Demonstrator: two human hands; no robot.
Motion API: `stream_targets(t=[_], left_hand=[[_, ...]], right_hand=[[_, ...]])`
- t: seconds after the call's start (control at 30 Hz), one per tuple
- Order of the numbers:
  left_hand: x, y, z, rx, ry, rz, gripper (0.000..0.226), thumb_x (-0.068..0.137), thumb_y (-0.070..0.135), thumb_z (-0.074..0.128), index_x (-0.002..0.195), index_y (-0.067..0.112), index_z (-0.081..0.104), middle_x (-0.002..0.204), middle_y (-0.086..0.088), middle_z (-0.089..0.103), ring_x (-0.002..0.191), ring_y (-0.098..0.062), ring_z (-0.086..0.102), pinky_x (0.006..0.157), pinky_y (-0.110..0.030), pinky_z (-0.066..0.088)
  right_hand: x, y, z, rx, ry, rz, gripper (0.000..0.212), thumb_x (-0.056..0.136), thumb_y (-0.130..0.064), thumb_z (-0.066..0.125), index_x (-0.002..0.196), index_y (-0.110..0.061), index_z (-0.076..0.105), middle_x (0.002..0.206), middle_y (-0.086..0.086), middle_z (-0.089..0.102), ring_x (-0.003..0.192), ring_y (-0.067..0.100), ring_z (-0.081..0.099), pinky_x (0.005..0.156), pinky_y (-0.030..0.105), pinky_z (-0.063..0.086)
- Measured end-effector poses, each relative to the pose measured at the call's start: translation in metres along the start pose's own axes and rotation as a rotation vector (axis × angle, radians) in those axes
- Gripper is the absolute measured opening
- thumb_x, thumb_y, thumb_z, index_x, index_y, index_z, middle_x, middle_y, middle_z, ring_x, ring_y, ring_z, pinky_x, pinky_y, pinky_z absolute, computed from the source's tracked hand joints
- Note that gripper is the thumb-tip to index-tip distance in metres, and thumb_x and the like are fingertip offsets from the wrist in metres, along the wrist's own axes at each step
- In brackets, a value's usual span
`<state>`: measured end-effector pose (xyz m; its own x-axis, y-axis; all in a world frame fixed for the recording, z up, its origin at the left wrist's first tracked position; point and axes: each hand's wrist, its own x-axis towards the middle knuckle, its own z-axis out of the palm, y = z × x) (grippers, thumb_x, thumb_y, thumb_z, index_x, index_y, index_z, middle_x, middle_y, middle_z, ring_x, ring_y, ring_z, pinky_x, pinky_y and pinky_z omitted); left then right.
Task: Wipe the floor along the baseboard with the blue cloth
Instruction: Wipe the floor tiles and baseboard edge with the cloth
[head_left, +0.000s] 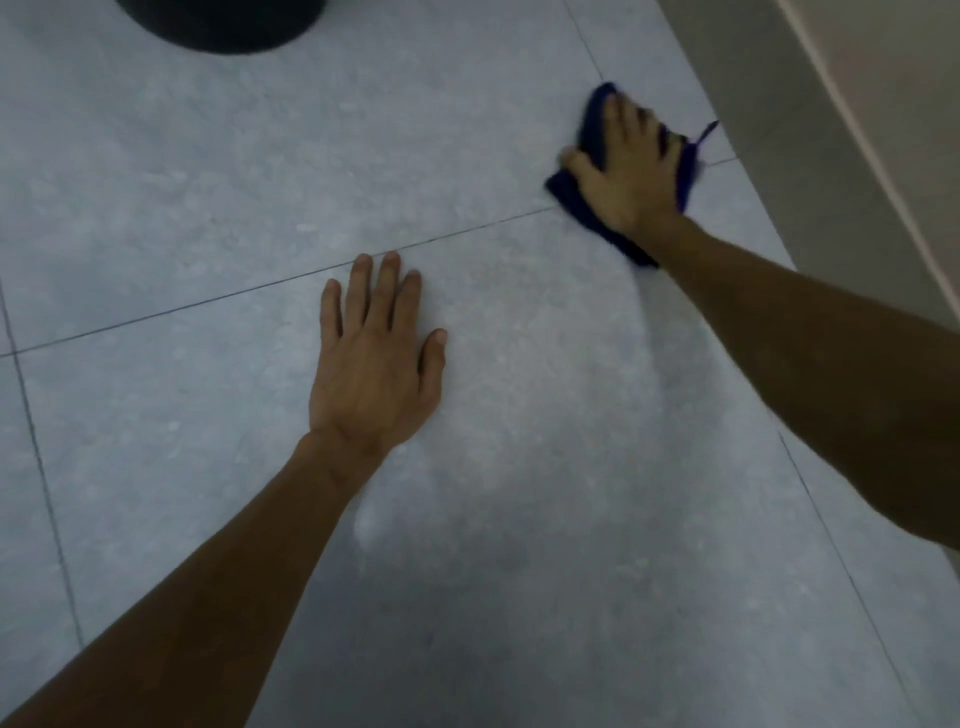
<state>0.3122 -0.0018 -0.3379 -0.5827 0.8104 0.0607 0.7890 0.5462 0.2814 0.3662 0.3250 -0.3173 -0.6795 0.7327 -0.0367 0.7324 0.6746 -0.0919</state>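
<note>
Head view, looking down on a grey tiled floor crossed by thin dark grout lines. The right hand lies palm-down on the blue cloth, its fingers spread wide and pressing the cloth flat against the floor rather than closing around it; the thumb reaches past the cloth's left edge. The cloth is dark blue and bunched, showing ahead of the fingertips, to the left of the hand and under the wrist, with a thin loose strand trailing from its right side toward the baseboard. The cloth sits near the baseboard, on the tile just left of it, where a grout line meets the wall; hand and cloth are slightly blurred. The left hand rests flat on the floor well apart from the cloth, fingers extended and close together, holding nothing. A dark round object, cut off by the upper edge, stands on the floor at far left.
</note>
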Motion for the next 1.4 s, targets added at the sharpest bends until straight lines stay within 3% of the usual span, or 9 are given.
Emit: stream_targets(t=[0.2, 0.33, 0.5, 0.63, 0.77, 0.9, 1.03, 1.27, 1.4], left_hand=[[-0.004, -0.003, -0.002, -0.124, 0.091, -0.013, 0.069, 0.1, 0.051, 0.038, 0.148, 0.002, 0.046, 0.164, -0.019, 0.03, 0.155, -0.036, 0.02, 0.126, -0.057, 0.016], [-0.009, -0.028, -0.018, -0.047, 0.124, -0.048, 0.076, 0.097, 0.059, 0.041, 0.148, 0.004, 0.045, 0.164, -0.021, 0.027, 0.155, -0.039, 0.018, 0.126, -0.058, 0.011], [-0.012, -0.081, -0.03, 0.053, 0.074, -0.092, 0.086, 0.096, 0.069, 0.029, 0.154, 0.005, 0.036, 0.166, -0.02, 0.022, 0.156, -0.038, 0.013, 0.126, -0.06, 0.011], [-0.008, -0.081, -0.025, 0.034, 0.059, -0.13, 0.088, 0.096, 0.069, 0.031, 0.157, 0.006, 0.029, 0.167, -0.02, 0.02, 0.156, -0.038, 0.013, 0.126, -0.058, 0.01], [-0.008, -0.082, -0.028, 0.021, 0.001, -0.134, 0.09, 0.096, 0.07, 0.029, 0.158, 0.006, 0.027, 0.167, -0.02, 0.019, 0.157, -0.038, 0.011, 0.126, -0.059, 0.011], [-0.005, -0.08, -0.033, 0.048, -0.055, -0.133, 0.091, 0.095, 0.072, 0.028, 0.159, 0.007, 0.027, 0.168, -0.02, 0.018, 0.157, -0.037, 0.008, 0.126, -0.058, 0.009], [-0.005, -0.082, -0.032, 0.06, -0.045, -0.136, 0.091, 0.095, 0.072, 0.029, 0.157, 0.006, 0.031, 0.167, -0.02, 0.02, 0.157, -0.037, 0.009, 0.126, -0.059, 0.011], [-0.005, -0.084, -0.03, 0.049, -0.037, -0.119, 0.084, 0.097, 0.064, 0.031, 0.157, 0.006, 0.032, 0.167, -0.019, 0.02, 0.157, -0.037, 0.009, 0.126, -0.059, 0.012], [-0.005, -0.084, -0.028, 0.048, -0.016, -0.128, 0.08, 0.099, 0.061, 0.03, 0.157, 0.006, 0.032, 0.167, -0.019, 0.021, 0.157, -0.037, 0.01, 0.126, -0.059, 0.013]], right_hand=[[-0.128, 0.013, 0.009, -0.016, -0.106, -0.585, 0.083, 0.093, -0.062, 0.038, 0.161, -0.018, 0.022, 0.169, 0.004, 0.02, 0.156, 0.028, 0.015, 0.123, 0.058, 0.007], [-0.092, 0.07, 0.001, -0.006, -0.085, -0.291, 0.084, 0.093, -0.061, 0.032, 0.16, -0.013, 0.022, 0.167, 0.011, 0.024, 0.152, 0.031, 0.023, 0.121, 0.06, 0.013], [0.017, 0.006, 0.002, 0.037, -0.019, 0.068, 0.082, 0.093, -0.058, 0.028, 0.161, -0.015, 0.012, 0.169, 0.008, 0.015, 0.152, 0.033, 0.017, 0.121, 0.062, 0.009], [0.008, -0.085, 0.013, 0.019, -0.07, -0.239, 0.084, 0.09, -0.057, 0.027, 0.162, -0.016, 0.014, 0.169, 0.005, 0.016, 0.154, 0.032, 0.014, 0.122, 0.061, 0.007], [-0.119, -0.04, 0.014, 0.006, -0.136, -0.654, 0.084, 0.089, -0.053, 0.041, 0.161, -0.016, 0.022, 0.169, 0.003, 0.02, 0.156, 0.026, 0.012, 0.125, 0.058, 0.004], [-0.094, 0.022, 0.0, 0.004, -0.155, -0.345, 0.083, 0.09, -0.052, 0.037, 0.16, -0.011, 0.021, 0.167, 0.01, 0.022, 0.154, 0.032, 0.019, 0.121, 0.064, 0.012], [0.022, -0.027, -0.005, 0.024, -0.073, 0.034, 0.084, 0.088, -0.055, 0.03, 0.16, -0.012, 0.018, 0.166, 0.009, 0.023, 0.15, 0.033, 0.022, 0.123, 0.058, 0.01], [-0.089, -0.077, 0.013, -0.021, -0.144, -0.565, 0.082, 0.088, -0.054, 0.041, 0.158, -0.012, 0.03, 0.162, 0.01, 0.032, 0.149, 0.034, 0.028, 0.119, 0.063, 0.016], [-0.07, -0.014, 0.0, -0.025, -0.104, -0.257, 0.083, 0.09, -0.054, 0.037, 0.159, -0.011, 0.024, 0.162, 0.012, 0.03, 0.148, 0.034, 0.027, 0.119, 0.062, 0.016]])
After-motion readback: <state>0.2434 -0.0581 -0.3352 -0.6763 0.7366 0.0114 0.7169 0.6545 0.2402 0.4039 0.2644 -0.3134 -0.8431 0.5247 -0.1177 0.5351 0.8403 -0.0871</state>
